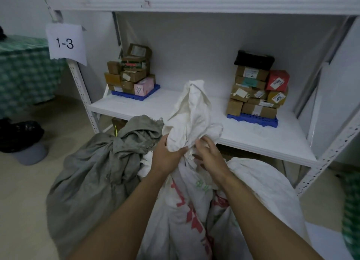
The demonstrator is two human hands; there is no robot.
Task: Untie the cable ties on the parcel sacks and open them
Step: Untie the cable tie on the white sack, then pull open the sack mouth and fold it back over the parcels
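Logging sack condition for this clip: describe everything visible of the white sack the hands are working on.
The white woven-looking sack with red and green print stands upright between a grey sack and another white one. Its neck is bunched tight, loose top fabric rising above. The left hand grips the neck; the right hand pinches at the gather. No cable tie can be made out.

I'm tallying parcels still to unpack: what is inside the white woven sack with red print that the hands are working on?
Nothing inside shows. The white woven sack with red print is bunched shut at its neck, gripped by the left hand and right hand. Its contents and any cable tie are covered.
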